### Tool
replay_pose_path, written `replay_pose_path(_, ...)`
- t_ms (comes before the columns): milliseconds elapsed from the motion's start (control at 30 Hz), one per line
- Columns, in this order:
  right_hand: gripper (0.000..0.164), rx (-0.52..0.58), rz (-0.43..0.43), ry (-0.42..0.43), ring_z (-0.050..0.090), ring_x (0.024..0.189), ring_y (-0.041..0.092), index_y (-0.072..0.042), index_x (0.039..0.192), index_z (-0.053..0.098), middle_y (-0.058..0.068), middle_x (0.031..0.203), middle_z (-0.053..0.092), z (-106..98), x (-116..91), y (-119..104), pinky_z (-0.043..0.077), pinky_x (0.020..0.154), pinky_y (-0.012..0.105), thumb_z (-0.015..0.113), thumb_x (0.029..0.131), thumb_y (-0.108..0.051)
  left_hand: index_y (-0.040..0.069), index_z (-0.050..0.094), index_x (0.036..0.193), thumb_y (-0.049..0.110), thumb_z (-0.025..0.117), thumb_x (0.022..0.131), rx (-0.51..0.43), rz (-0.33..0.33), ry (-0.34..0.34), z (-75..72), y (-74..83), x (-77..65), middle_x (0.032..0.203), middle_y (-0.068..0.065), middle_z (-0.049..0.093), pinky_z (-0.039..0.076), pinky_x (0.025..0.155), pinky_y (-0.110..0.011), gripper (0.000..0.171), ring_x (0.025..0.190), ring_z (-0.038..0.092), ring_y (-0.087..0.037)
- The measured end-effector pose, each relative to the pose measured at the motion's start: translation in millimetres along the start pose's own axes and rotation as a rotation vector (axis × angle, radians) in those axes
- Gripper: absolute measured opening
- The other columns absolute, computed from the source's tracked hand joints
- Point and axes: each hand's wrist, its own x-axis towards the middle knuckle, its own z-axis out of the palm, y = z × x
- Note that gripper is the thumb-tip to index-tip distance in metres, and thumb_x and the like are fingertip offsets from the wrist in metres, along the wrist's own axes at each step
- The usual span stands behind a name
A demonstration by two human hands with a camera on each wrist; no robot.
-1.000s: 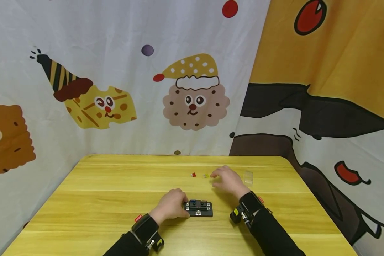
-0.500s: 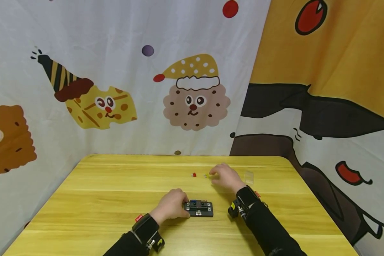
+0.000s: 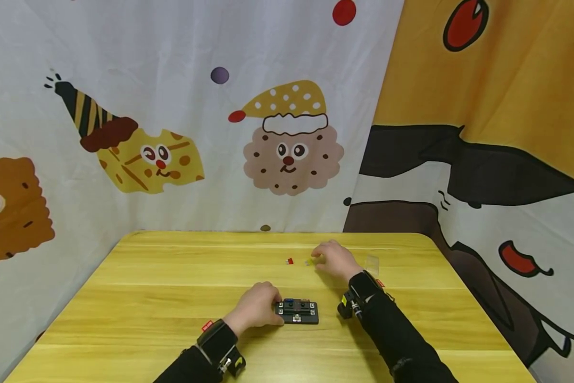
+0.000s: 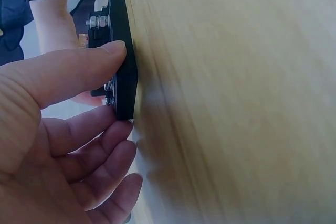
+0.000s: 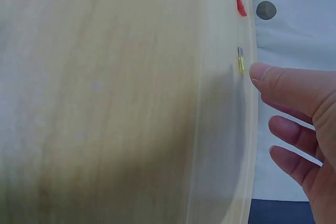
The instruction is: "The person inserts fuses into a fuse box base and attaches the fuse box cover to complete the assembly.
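My left hand point(image 3: 257, 306) grips the left end of a black fuse block point(image 3: 302, 313), which lies flat on the table. In the left wrist view the thumb presses the edge of its base, and metal studs with nuts show on the block point(image 4: 124, 19). My right hand point(image 3: 337, 259) hovers over the far part of the table, beside a yellow blade fuse point(image 3: 309, 262). In the right wrist view the thumb tip is close to the yellow fuse point(image 5: 241, 64); the other fingers are loosely bent. A red blade fuse point(image 3: 289, 261) lies to the left of the yellow one.
A clear plastic cover point(image 3: 372, 264) lies right of my right hand, partly behind the wrist. The wooden table point(image 3: 172, 266) ends at a printed curtain point(image 3: 172, 213) at the back.
My right hand has shifted slightly left and away from me, closer to the yellow fuse. The left hand and the fuse block stay in place.
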Motion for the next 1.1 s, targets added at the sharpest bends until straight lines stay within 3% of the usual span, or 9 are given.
replay_pose_path(367, 0.030, 0.022, 0.018, -0.025, 0.059, 0.106, 0.024, -0.016, 0.109, 0.074, 0.000, 0.106, 0.068, 1, 4, -2, 0.038, 0.105, 0.038, 0.083, 0.081, -0.019, 0.006, 0.073, 0.094, 0.029, 0.091, 0.066, -0.004, 0.008, -0.002, -1.7, 1.5, -2.1, 0.085, 0.002, 0.060, 0.049, 0.073, -0.033, 0.040, 0.081, 0.056, -0.019)
replay_pose_path(767, 0.026, 0.020, 0.011, -0.045, 0.058, 0.100, 0.023, -0.016, 0.105, 0.074, -0.001, 0.102, 0.066, 5, 7, -1, 0.047, 0.089, 0.038, 0.083, 0.080, -0.018, 0.006, 0.073, 0.094, 0.029, 0.091, 0.066, -0.013, 0.009, -0.007, -0.7, 0.0, -1.2, 0.085, 0.002, 0.059, 0.048, 0.072, -0.032, 0.040, 0.080, 0.054, -0.018)
replay_pose_path(1100, 0.024, -0.007, 0.008, -0.051, 0.059, 0.099, 0.022, -0.018, 0.103, 0.075, -0.002, 0.100, 0.065, 5, 11, -5, 0.046, 0.092, 0.037, 0.083, 0.081, -0.018, 0.007, 0.073, 0.094, 0.029, 0.091, 0.066, -0.011, 0.007, -0.010, -0.4, -0.7, -0.1, 0.085, 0.003, 0.058, 0.048, 0.073, -0.032, 0.040, 0.080, 0.054, -0.018)
